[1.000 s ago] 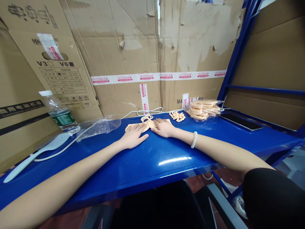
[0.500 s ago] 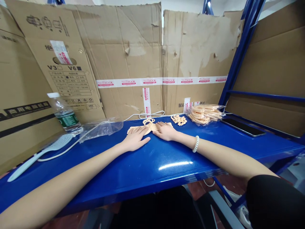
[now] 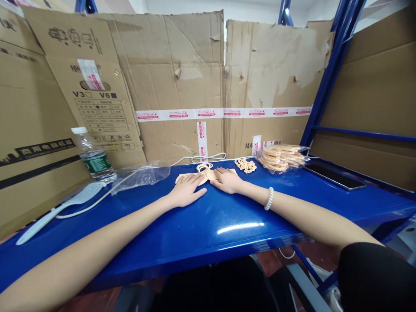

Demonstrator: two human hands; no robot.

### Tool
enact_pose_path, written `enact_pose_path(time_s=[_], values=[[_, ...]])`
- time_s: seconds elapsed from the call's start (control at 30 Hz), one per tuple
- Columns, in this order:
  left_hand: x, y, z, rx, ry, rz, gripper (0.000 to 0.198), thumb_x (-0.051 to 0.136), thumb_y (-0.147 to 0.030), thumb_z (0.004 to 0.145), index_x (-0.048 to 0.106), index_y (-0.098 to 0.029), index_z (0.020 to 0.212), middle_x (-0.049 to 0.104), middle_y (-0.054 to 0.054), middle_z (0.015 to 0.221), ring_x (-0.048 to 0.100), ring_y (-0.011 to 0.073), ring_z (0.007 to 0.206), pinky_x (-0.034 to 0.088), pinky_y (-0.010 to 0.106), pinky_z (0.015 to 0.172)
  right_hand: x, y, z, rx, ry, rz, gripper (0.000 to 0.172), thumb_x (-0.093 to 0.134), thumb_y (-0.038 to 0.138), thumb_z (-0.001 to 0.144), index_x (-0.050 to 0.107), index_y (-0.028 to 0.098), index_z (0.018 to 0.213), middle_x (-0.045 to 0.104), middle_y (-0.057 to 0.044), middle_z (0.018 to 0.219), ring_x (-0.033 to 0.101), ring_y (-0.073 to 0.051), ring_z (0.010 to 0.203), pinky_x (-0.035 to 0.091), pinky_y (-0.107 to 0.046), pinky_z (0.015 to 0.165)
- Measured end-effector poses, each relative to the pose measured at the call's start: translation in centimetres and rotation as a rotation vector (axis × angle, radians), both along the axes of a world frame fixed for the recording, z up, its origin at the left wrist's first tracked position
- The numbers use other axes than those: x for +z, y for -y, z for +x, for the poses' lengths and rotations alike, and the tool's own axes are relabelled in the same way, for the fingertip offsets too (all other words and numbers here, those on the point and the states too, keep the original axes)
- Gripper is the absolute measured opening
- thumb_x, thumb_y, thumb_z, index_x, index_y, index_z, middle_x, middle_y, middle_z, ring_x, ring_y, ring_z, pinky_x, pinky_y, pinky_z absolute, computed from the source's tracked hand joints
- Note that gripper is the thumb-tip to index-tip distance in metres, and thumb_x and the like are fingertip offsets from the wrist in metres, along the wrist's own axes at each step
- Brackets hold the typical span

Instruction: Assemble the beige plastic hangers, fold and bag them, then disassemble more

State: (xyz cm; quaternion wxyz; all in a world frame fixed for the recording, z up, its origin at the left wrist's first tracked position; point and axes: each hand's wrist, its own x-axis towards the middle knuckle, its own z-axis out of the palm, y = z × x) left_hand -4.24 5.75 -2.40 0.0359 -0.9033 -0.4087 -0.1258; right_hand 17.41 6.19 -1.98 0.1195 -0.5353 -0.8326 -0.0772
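Under both hands lies a pale peach, flat piece with curved loops (image 3: 204,166) at its top; its kind is not clear, and my fingers cover much of it. My left hand (image 3: 186,190) rests palm down on its left part, thumb stretched out to the side. On its right part my right hand (image 3: 227,180) lies flat, fingers extended. Just right of that hand sits a small heap of peach ring-like pieces (image 3: 245,165). Beyond the heap is a clear plastic bag of similar peach pieces (image 3: 281,157).
The blue tabletop (image 3: 195,229) is backed by tall cardboard sheets (image 3: 175,82). At left stand a water bottle (image 3: 96,162), a pale hairbrush (image 3: 74,197), a crumpled clear bag (image 3: 143,175) and a white cable. A dark phone (image 3: 334,176) lies at right, near a blue metal post (image 3: 334,65).
The whole view has shifted slightly down and to the right. Both hands stay flat on the peach piece, with no visible change in their hold.
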Motion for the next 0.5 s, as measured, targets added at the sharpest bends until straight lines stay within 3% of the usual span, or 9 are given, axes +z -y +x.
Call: enact_pose_path(time_s=[0.5], values=[[0.09, 0.07, 0.04, 0.007, -0.015, -0.005, 0.065, 0.033, -0.056, 0.095, 0.036, -0.019, 0.148, 0.033, 0.010, 0.156, 0.029, 0.0282, 0.144, 0.020, 0.049, 0.117, -0.07, -0.02, -0.01, -0.004, -0.001, 0.011, 0.051, 0.046, 0.050, 0.097, 0.052, 0.013, 0.132, 0.054, -0.014, 0.138, 0.049, -0.028, 0.128, 0.034, -0.050, 0.107]])
